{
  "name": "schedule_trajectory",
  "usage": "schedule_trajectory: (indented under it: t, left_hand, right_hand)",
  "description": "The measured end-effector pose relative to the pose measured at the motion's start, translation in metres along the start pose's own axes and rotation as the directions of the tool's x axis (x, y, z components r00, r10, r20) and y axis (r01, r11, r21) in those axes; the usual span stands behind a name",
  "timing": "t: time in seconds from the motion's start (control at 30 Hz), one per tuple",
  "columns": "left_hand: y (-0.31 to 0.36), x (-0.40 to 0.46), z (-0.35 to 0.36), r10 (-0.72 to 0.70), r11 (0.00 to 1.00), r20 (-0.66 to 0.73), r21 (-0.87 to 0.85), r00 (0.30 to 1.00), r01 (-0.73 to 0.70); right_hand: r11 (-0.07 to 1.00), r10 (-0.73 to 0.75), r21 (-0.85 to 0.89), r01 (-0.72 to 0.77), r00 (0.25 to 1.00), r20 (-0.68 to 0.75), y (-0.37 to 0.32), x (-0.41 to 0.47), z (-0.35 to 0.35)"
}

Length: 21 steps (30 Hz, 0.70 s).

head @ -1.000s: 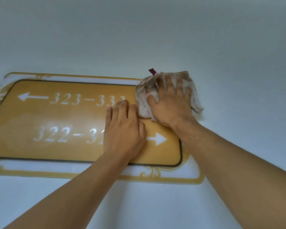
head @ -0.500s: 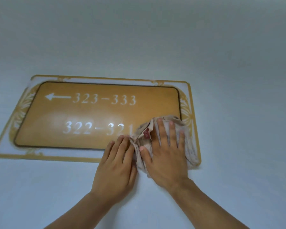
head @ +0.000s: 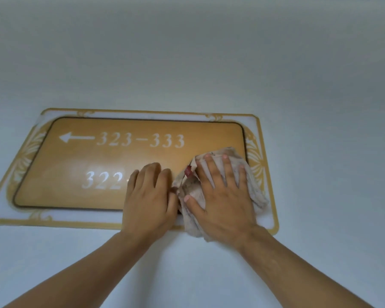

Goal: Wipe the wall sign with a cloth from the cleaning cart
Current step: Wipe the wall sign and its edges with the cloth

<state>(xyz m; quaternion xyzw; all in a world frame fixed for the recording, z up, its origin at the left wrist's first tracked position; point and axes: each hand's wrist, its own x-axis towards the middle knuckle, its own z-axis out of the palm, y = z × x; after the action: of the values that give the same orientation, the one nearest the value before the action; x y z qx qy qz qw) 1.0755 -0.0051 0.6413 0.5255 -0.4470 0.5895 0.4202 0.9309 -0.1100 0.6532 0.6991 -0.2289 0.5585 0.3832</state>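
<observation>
**Cloth at work on the sign's lower right corner**

The sign point(head: 142, 156), a yellow panel with white room numbers inside a pale ornamented border, is fixed flat on the wall point(head: 187, 63). The right hand point(head: 222, 196) lies spread over a crumpled, stained cloth point(head: 256, 192), pressing it against the sign's lower right corner; the fingers are splayed wide and flat on top of the fabric rather than curled round it, so it is pinned by the palm, not pinched. A small red tag point(head: 188, 171) pokes out of the cloth on its left side. The left hand point(head: 149, 196) rests flat and bare on the sign just left of the cloth, its edge touching the fabric, holding nothing.

By my reckoning the wiping is well under way. A pale sheen shows across the middle of the panel, but I can't say whether it is damp, dust or glare, so I can't tell which parts are done. The left half and the border look like they may yet need passes.

The hands cover the end of the lower row of numbers after "322". The cleaning cart is nowhere in sight.
</observation>
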Motion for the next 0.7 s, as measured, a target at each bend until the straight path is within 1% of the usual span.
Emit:
schedule_trajectory:
  t: [0.2, 0.4, 0.5, 0.57, 0.7]
  left_hand:
    - [-0.001, 0.034, 0.009, -0.028, 0.998, -0.125, -0.051, 0.992, 0.022]
    - [-0.019, 0.05, 0.01, -0.074, 0.996, -0.085, -0.052, 0.994, 0.07]
    - [-0.028, 0.043, 0.015, -0.027, 0.999, -0.103, -0.036, 0.994, 0.023]
    - [-0.031, 0.04, 0.017, -0.024, 0.998, -0.127, -0.058, 0.992, 0.017]
    - [-0.032, 0.04, 0.018, -0.016, 0.997, -0.14, -0.077, 0.99, 0.005]
  right_hand:
    - [0.999, 0.032, -0.012, -0.033, 0.996, -0.077, 0.006, 0.045, 0.005]
    - [0.995, 0.097, -0.017, -0.099, 0.992, -0.085, 0.01, 0.102, 0.007]
    - [0.987, 0.154, -0.018, -0.157, 0.983, -0.099, 0.012, 0.133, 0.01]
    - [0.985, 0.168, -0.016, -0.171, 0.981, -0.1, 0.01, 0.15, 0.011]
    - [0.98, 0.2, 0.017, -0.199, 0.978, -0.055, 0.007, 0.181, 0.004]
